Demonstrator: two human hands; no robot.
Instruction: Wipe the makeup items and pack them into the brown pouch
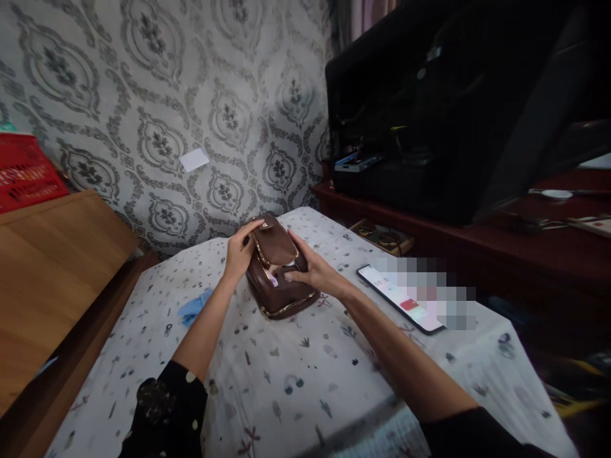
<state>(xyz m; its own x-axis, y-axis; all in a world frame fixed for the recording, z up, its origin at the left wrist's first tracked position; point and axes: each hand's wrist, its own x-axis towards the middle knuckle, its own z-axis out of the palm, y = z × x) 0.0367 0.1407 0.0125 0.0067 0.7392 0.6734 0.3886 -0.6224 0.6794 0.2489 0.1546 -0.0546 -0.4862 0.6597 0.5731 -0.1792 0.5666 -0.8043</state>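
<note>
A brown leather bag (279, 299) with gold zips lies on the patterned white cloth (286, 407), its flap (277, 245) facing me. My left hand (238, 251) is closed on the bag's far left edge, its fingers at the top of the flap by a small metal fitting. At the right side, my right hand (308, 267) grips the bag, the thumb pressed near a gap under the flap. Something pale and pinkish (272, 278) shows in that gap; I cannot make out what it is.
A phone (401, 302) with a lit screen lies right of the bag. Left of it is a crumpled blue cloth (195, 308). A wooden panel (62, 267) borders the left, a large black screen (429, 127) stands on the right, and an open drawer (382, 238) sits below it.
</note>
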